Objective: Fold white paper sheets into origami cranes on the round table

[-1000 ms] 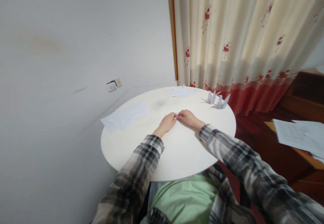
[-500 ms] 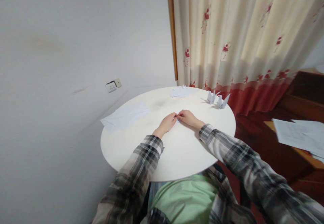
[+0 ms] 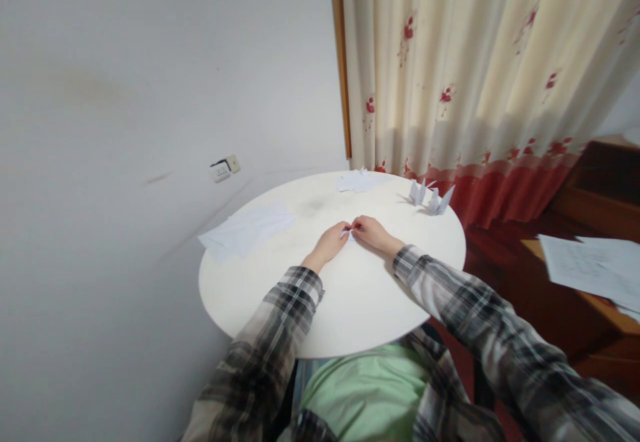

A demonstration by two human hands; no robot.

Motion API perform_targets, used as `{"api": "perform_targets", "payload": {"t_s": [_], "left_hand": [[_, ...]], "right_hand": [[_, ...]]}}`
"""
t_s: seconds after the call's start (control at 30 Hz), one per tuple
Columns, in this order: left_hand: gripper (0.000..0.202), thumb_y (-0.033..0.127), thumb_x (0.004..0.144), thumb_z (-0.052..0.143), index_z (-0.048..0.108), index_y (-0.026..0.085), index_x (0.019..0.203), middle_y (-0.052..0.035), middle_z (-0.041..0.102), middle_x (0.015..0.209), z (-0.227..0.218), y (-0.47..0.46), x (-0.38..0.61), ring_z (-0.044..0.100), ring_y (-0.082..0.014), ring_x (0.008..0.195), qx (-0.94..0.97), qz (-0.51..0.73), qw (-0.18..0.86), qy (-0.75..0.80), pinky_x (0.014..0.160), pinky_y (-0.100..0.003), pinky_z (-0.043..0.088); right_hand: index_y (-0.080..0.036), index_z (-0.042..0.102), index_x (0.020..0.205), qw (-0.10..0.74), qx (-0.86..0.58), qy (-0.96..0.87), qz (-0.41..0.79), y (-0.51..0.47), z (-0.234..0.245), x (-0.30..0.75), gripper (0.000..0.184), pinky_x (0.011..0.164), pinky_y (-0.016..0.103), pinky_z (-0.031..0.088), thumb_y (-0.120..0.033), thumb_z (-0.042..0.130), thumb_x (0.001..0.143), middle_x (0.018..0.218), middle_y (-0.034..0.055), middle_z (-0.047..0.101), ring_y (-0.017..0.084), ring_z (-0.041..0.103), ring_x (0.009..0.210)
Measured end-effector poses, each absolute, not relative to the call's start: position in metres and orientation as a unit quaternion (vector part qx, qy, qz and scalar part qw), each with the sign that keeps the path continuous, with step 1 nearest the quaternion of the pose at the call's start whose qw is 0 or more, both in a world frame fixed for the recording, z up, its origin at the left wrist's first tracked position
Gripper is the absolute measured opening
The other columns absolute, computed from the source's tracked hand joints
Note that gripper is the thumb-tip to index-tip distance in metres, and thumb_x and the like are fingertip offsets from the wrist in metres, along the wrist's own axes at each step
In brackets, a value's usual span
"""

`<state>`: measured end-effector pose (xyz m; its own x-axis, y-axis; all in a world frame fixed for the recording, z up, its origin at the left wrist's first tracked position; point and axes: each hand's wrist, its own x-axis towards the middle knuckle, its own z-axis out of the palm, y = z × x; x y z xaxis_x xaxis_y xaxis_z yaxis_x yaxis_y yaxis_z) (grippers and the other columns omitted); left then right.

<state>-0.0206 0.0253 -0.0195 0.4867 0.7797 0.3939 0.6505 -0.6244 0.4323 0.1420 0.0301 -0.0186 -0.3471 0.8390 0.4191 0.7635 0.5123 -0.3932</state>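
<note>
Over the middle of a round white table [image 3: 350, 315], my left hand [image 3: 331, 243] and my right hand [image 3: 372, 232] meet at the fingertips. Between them is a small folded piece of white paper [image 3: 351, 235], mostly hidden by the fingers. Both hands are closed in a pinch on it, the left from its left side and the right from its right. How the paper is folded is too small to make out. Two white paper cranes [image 3: 439, 203] stand beyond my right hand near the table's far right edge.
White paper sheets [image 3: 250, 225] lie at the table's left edge, and more paper [image 3: 357, 181] is at the far edge. A wall with a socket [image 3: 220, 173] rises on the left. Behind hangs a flowered curtain [image 3: 450, 62]. Written sheets [image 3: 585, 265] rest on wooden furniture at right.
My fingers have shifted very slightly around the folded paper, and a little more of its white surface shows between them. Everything else stays in place.
</note>
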Motion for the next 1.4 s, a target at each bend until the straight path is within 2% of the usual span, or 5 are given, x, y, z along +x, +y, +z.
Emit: {"api": "perform_targets", "payload": {"t_s": [0.33, 0.8, 1.4], "left_hand": [[0.023, 0.029, 0.086, 0.039, 0.059, 0.016, 0.089, -0.0057, 0.064, 0.089, -0.0175, 0.0239, -0.0195, 0.058, -0.0169, 0.083, 0.857, 0.275, 0.097, 0.425, 0.078, -0.028, 0.044], [0.015, 0.023, 0.083, 0.044, 0.055, 0.019, 0.091, -0.0046, 0.064, 0.090, -0.0157, 0.0210, -0.0194, 0.059, -0.0163, 0.086, 0.845, 0.280, 0.108, 0.443, 0.081, -0.029, 0.044], [0.014, 0.019, 0.082, 0.044, 0.056, 0.019, 0.091, -0.0045, 0.064, 0.093, -0.0163, 0.0221, -0.0198, 0.059, -0.0163, 0.088, 0.845, 0.286, 0.114, 0.438, 0.083, -0.030, 0.044]], "right_hand": [[-0.013, 0.062, 0.085, 0.300, -0.494, -0.813, 0.069, 0.0294, -0.0176, 0.1407, 0.012, 0.068, 0.021, 0.035, -0.017, 0.052, 0.080, 0.081, 0.0052, 0.062, 0.012, 0.051, 0.073], [-0.013, 0.063, 0.084, 0.290, -0.507, -0.809, 0.071, 0.0276, -0.0154, 0.1389, 0.014, 0.068, 0.021, 0.035, -0.018, 0.052, 0.080, 0.082, 0.0054, 0.063, 0.012, 0.053, 0.074], [-0.013, 0.063, 0.085, 0.292, -0.504, -0.809, 0.075, 0.0258, -0.0140, 0.1395, 0.013, 0.068, 0.021, 0.035, -0.017, 0.051, 0.080, 0.082, 0.0054, 0.063, 0.012, 0.052, 0.074]]}}
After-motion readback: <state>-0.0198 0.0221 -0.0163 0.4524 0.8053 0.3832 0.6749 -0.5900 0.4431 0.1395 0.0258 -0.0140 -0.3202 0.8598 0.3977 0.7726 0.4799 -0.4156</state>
